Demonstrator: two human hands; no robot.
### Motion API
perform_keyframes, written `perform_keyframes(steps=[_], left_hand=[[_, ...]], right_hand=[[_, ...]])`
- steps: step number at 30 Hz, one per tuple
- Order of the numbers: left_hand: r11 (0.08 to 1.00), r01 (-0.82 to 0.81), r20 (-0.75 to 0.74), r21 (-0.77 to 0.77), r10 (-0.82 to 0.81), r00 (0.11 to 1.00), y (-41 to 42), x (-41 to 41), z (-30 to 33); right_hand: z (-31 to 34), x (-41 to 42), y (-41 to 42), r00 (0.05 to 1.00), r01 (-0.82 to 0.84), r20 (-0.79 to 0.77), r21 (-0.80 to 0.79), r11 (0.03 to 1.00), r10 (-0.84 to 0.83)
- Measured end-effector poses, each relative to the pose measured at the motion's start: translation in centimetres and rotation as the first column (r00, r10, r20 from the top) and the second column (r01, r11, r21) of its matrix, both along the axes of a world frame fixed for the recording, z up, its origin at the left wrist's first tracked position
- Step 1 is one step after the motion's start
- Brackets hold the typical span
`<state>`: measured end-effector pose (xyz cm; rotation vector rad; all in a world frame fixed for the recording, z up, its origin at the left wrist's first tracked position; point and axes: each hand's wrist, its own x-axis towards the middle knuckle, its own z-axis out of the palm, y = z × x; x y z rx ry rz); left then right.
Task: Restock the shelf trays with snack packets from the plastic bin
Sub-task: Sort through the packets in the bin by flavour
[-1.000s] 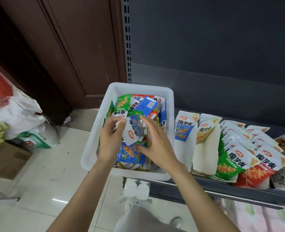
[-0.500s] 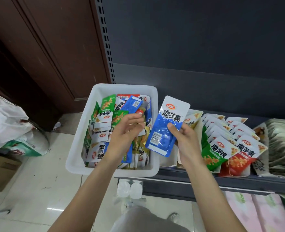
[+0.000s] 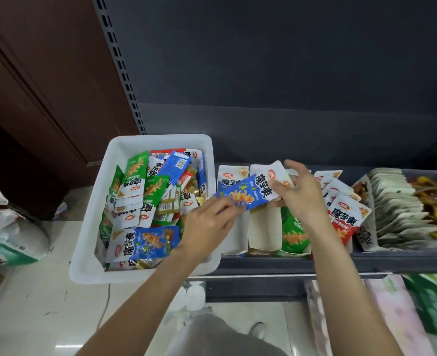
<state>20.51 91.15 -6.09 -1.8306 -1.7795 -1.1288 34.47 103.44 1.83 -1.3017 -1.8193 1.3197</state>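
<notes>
Now over the trays: blue packet point(image 3: 248, 191), tilted, white end up toward 1 o'clock, blue end down toward 8 o'clock. Held at both ends. Left hand point(image 3: 209, 224) at the packet's 8 o'clock end, fingers curled and pinching the blue edge, wrist lying over the bin's near right corner. Right hand point(image 3: 300, 195) at the packet's 3 o'clock side, thumb pressed on the white printed end, other fingers spread loosely above and behind; a pinch rather than a full grip.

Bin point(image 3: 96, 258), white plastic, at 9 o'clock of the hands, heaped with mixed packets point(image 3: 148, 199): green, blue, white, a few red, lying every way. Right wall of the bin just beside the first tray.

Under the held packet, two white trays point(image 3: 263, 232) side by side on the shelf point(image 3: 289, 263), each with one or two packets standing at the far end and bare white card in front. At 3 o'clock of those, a row of green packets point(image 3: 293, 235), then a row of red ones point(image 3: 344, 217) standing upright and overlapping. Farther toward 3 o'clock, a dark tray of pale packs point(image 3: 402, 214) stacked edge-on.

At 9 o'clock of the bin, a white sack point(image 3: 11, 240) on the tiled floor point(image 3: 45, 317). At 11 o'clock, brown wood panelling point(image 3: 45, 86).
</notes>
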Motion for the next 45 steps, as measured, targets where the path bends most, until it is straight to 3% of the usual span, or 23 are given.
perform_keyframes(steps=[3,7,18,24,31,37,41,43,45], left_hand=[[0.994,-0.035,0.044,-0.100,0.039,0.998,0.5,0.3,-1.1],[0.949,-0.109,0.094,-0.297,0.143,0.985,0.6,-0.7,-2.1],[0.883,-0.156,0.222,-0.443,0.277,0.935,-0.2,-2.6,-2.3],[0.854,-0.076,0.461,-0.515,0.351,0.815,1.3,-3.9,-1.3],[0.831,-0.072,0.390,-0.551,0.333,0.859,2.4,-3.8,-0.4],[0.815,-0.064,0.401,-0.576,0.350,0.847,2.1,-3.2,-0.4],[0.823,-0.051,0.426,-0.566,0.345,0.837,1.8,-3.2,0.1],[0.855,-0.090,0.444,-0.511,0.353,0.824,1.0,-3.7,0.7],[0.897,-0.191,0.467,-0.398,0.377,0.800,-0.6,-4.7,1.1]], right_hand=[[-0.6,-0.6,0.9,0.968,-0.155,0.233,0.262,0.952,0.093],[-0.4,-1.9,0.9,0.908,-0.308,0.411,0.534,0.787,0.077],[2.0,-2.8,-0.4,0.897,-0.411,0.433,0.735,0.539,0.092],[1.9,-2.8,-0.6,0.889,-0.423,0.456,0.774,0.471,0.050],[-3.2,-6.3,0.7,0.615,-0.713,0.784,0.507,0.484,0.084],[-4.4,-6.3,2.4,0.776,-0.592,0.621,0.655,0.470,0.111],[-3.5,-5.6,1.6,0.921,-0.373,0.376,0.773,0.512,0.104],[-3.0,-5.1,-0.1,0.960,-0.275,0.256,0.787,0.552,0.113],[-2.5,-5.2,-2.6,0.958,-0.286,0.212,0.750,0.596,0.192]])
